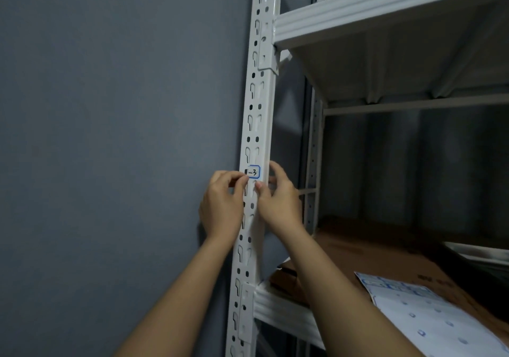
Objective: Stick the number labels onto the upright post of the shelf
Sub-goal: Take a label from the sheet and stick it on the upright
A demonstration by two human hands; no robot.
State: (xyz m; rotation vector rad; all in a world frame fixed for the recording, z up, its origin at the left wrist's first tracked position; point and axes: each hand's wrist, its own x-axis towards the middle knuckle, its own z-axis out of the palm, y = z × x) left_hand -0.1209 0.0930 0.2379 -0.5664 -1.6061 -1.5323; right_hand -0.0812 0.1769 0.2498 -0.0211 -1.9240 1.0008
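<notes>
- Head view, only one angle here: looking up along the white upright post [257, 125] of a metal shelf, punched with slots and round holes, standing against a grey wall [110, 136].
- Small white number label [253, 172] with a blue border sits on the front face of the post, about level with the fingertips. Handwriting reads something like "-3"; its left edge is hidden behind a fingertip, so could be more to it.
- Left hand [221, 208] comes up on the wall side of the post, fingers curled, thumb and forefinger pinching the label's left edge.
- Right hand [278, 202] is on the shelf side, thumb pressed on the post just under the label, other fingers bent round the post's right edge. Grip looks like it's clasping the post, not the label.
- Upper shelf board [385, 62] hooks into the post well above the hands.
- Lower shelf beam [286, 312] joins the post below the forearms; on that shelf lies flat brown cardboard [385, 260] with a white printed bag [429, 318] on top.
</notes>
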